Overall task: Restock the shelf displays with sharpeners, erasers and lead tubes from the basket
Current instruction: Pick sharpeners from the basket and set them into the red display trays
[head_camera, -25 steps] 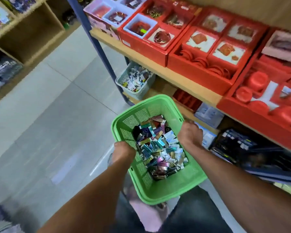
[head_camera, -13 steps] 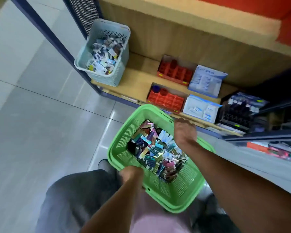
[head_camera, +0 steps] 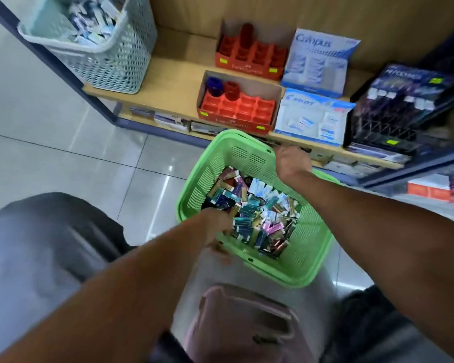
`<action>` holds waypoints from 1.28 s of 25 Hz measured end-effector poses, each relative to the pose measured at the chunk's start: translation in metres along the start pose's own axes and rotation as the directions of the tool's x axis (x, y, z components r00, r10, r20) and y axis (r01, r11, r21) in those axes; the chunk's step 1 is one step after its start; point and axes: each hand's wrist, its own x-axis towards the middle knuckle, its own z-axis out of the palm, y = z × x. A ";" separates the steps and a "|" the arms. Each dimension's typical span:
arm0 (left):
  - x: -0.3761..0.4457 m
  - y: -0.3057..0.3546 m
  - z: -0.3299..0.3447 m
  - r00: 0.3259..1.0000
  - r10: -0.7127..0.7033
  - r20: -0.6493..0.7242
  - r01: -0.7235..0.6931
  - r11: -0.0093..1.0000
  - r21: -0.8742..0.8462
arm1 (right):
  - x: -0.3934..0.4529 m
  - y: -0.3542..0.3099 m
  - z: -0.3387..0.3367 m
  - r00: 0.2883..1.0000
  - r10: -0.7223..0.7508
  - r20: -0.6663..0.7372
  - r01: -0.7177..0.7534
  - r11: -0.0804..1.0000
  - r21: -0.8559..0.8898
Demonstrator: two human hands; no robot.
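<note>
We hold the green basket point(head_camera: 309, 247) with both hands, low in front of the bottom shelf point(head_camera: 168, 85). Our left hand point(head_camera: 218, 231) grips the near left rim, with the fingers curled over the edge. Our right hand point(head_camera: 292, 163) grips the far right rim, near the shelf edge; the fingers go over the rim and we cannot see them well. The basket is tilted a little and it is full of small packets point(head_camera: 254, 213) in many colours, mixed together. We cannot tell which packets are sharpeners, erasers or lead tubes.

On the shelf, just behind the basket, stands a red tray point(head_camera: 236, 108) with square compartments. One blue piece point(head_camera: 215, 86) and one red piece point(head_camera: 231, 89) stand in its back left corner. A second red tray point(head_camera: 249, 56) stands behind it, with one red piece point(head_camera: 247, 32) upright in the back row. To the right of the trays there are two pale blue boxes, a front box point(head_camera: 312, 116) and a back box point(head_camera: 317, 61). Further right is a dark display point(head_camera: 401, 106) with dark items in rows. At the left end of the shelf stands a grey basket point(head_camera: 97, 45), also filled with small packets. Under the green basket we see a pink stool point(head_camera: 241, 320) and our dark trousers point(head_camera: 42, 244). The floor point(head_camera: 63, 163) is of pale tiles.
</note>
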 end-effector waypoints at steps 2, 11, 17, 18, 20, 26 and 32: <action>-0.013 0.028 -0.031 0.996 0.034 -0.076 -0.007 0.944 0.331 | 0.000 0.000 0.000 0.999 -0.048 -0.014 0.048 0.999 -0.009; 0.001 0.095 -0.046 0.552 0.628 -0.548 -0.141 0.718 0.681 | -0.028 -0.003 0.020 0.976 -0.130 -0.175 0.117 0.990 -0.084; 0.027 0.080 -0.059 0.480 0.688 -0.545 -0.070 0.649 0.757 | -0.065 0.027 0.039 0.965 0.258 -0.040 -0.260 0.962 -0.085; 0.026 0.077 -0.059 0.477 0.696 -0.537 -0.059 0.635 0.770 | -0.071 0.033 0.039 0.948 0.317 0.005 -0.316 0.946 -0.078; 0.021 0.073 -0.058 0.494 0.712 -0.498 -0.019 0.582 0.813 | -0.075 0.039 0.038 0.920 0.378 0.106 -0.378 0.926 -0.025; 0.021 0.059 -0.059 0.619 0.698 -0.361 0.065 0.412 0.909 | -0.070 0.043 0.036 0.930 0.312 0.193 -0.327 0.944 0.048; 0.017 0.066 -0.045 0.677 0.631 -0.378 0.150 0.385 0.911 | -0.055 0.069 0.035 0.984 0.171 0.057 -0.170 0.985 -0.027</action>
